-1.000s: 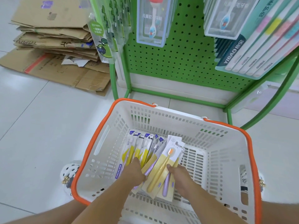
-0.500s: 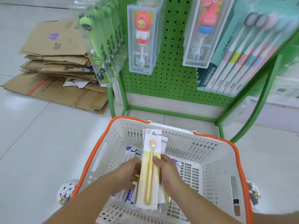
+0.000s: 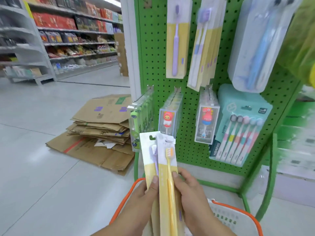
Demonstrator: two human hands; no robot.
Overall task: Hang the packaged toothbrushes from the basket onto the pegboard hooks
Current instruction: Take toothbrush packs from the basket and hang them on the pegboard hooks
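Observation:
Both hands hold a small stack of packaged toothbrushes upright in front of the green pegboard [image 3: 189, 126]. My left hand [image 3: 144, 196] grips the pack with a purple brush [image 3: 150, 154], thumb on its front. My right hand [image 3: 190, 196] grips the front pack with a yellow brush [image 3: 167, 167]. The white basket with an orange rim [image 3: 238, 215] sits below, mostly hidden behind my arms. On the pegboard above hangs a matching purple toothbrush pack [image 3: 177, 41], with further packs [image 3: 202, 45] beside it.
Children's toothbrush packs [image 3: 167, 121] and a teal multi-pack [image 3: 238, 130] hang on the lower hooks. Flattened cardboard [image 3: 100, 126] is stacked on the floor to the left. Store shelves [image 3: 68, 40] line the far aisle.
My hands lifted the packs out of the basket and up toward the pegboard. The view tilted up from the basket to the pegboard and the aisle.

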